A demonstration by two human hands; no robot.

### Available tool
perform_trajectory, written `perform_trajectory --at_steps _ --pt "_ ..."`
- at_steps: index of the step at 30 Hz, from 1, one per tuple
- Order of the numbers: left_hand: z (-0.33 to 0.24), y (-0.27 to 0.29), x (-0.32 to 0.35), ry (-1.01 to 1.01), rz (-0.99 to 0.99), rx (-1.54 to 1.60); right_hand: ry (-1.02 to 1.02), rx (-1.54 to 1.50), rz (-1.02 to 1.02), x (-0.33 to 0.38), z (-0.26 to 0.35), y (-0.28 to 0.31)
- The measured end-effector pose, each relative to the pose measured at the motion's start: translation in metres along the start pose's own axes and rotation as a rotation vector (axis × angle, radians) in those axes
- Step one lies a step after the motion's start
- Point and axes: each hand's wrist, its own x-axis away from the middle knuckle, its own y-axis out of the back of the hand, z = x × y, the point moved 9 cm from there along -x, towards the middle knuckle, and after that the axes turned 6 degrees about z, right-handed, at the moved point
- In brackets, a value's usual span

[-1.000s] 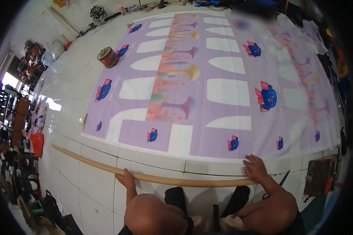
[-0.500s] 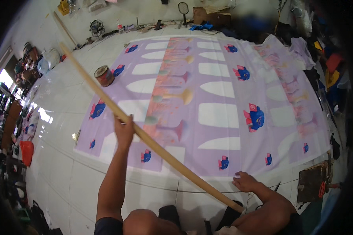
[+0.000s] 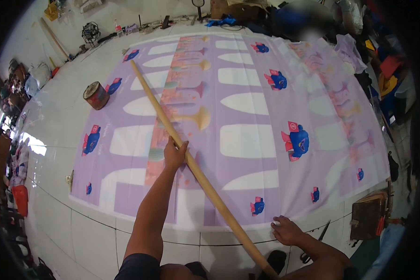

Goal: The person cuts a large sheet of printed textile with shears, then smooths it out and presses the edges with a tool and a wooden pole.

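A long pale wooden pole [image 3: 191, 161] runs diagonally from the far left of the printed cloth down to the near edge. My left hand [image 3: 174, 154] grips the pole about midway, arm stretched out over the cloth. A large lilac printed cloth [image 3: 247, 140] with white arches and blue-red figures lies flat on the white tiled floor. My right hand [image 3: 287, 230] rests palm down on the cloth's near edge, beside the pole's lower part and not holding it.
A rusty round tin [image 3: 96, 95] stands at the cloth's left edge. Scissors [image 3: 315, 243] lie on the tiles near my right hand, and a brown box [image 3: 367, 216] sits to their right. Clutter and cloth piles line the left wall, far wall and right side.
The pole swung from lying crosswise along the near tiles to pointing away across the cloth. My left hand rose with it and reached forward. My right hand stayed at the cloth's edge.
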Motion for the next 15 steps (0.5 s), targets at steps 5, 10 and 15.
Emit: perform_trajectory --at_steps 5,10,15 --pt "0.004 0.006 0.059 -0.178 -0.006 -0.276 0.033 0.009 -0.019 0.0 0.004 -0.001" --pt "-0.032 -0.045 0.253 -0.356 0.471 -0.585 0.016 0.07 -0.044 0.004 0.001 0.001" --pt "-0.013 -0.06 0.33 -0.333 0.611 -0.585 -0.023 0.038 -0.127 0.002 0.007 0.002"
